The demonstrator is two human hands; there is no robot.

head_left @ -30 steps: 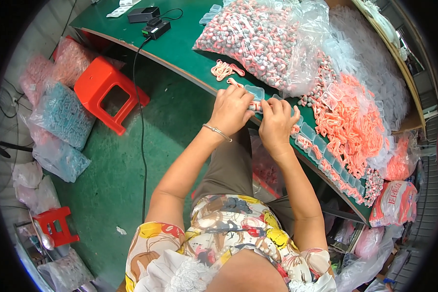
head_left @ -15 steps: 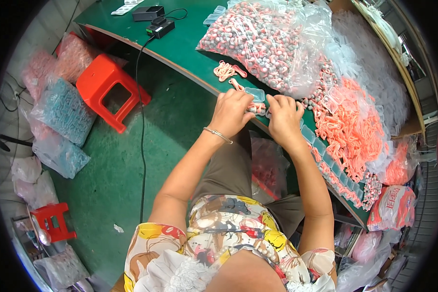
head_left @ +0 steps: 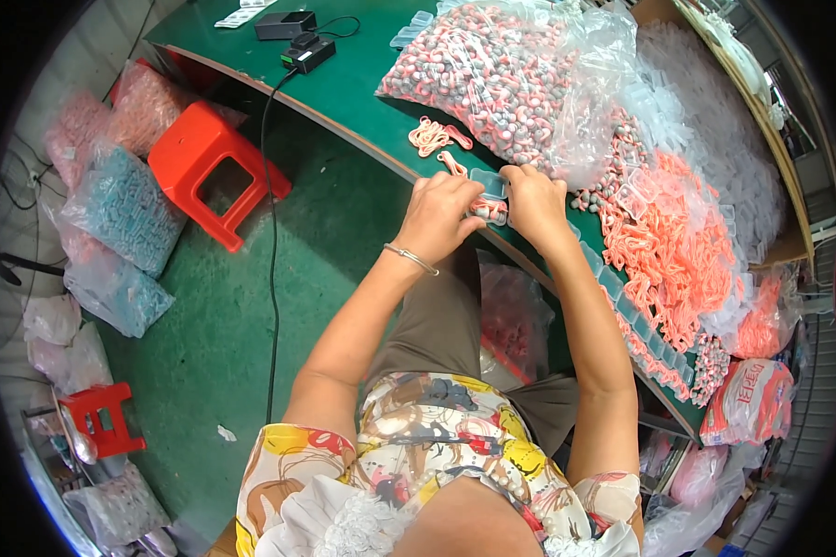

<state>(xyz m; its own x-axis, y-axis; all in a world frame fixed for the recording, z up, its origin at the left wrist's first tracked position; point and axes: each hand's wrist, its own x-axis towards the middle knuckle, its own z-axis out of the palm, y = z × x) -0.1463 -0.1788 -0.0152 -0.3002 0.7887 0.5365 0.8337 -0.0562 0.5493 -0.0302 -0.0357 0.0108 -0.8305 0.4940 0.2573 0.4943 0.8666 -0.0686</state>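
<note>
The left hand (head_left: 446, 215) and the right hand (head_left: 536, 202) meet at the near edge of the green bench (head_left: 362, 102), both pressed onto a small clear plastic tray (head_left: 489, 184) that lies on the bench between them. The fingers of both hands are curled down and closed on the tray and on a pink piece (head_left: 486, 208) showing between the thumbs; how firmly they pinch it cannot be told. Compared with the frame half a second earlier, the hands sit closer together and a little farther over the bench, and the view has tipped so that the red stool (head_left: 215, 165) now lies more to the left. A thin bracelet (head_left: 411, 259) circles the left wrist.

Just beyond the fingers, to the far left, a few loose pink pieces (head_left: 434, 137) rest on the bench, unchanged from before. Behind them a big clear bag of pink and grey parts (head_left: 497, 74) fills the far middle of the bench. To the right a heap of orange-pink parts (head_left: 664, 246) spreads along the bench, with a row of empty clear trays (head_left: 636, 320) running along its near edge. At the far left of the bench a black box with a cable (head_left: 306, 54) stays where it was. On the green floor at left lie bags of blue parts (head_left: 121, 209)
</note>
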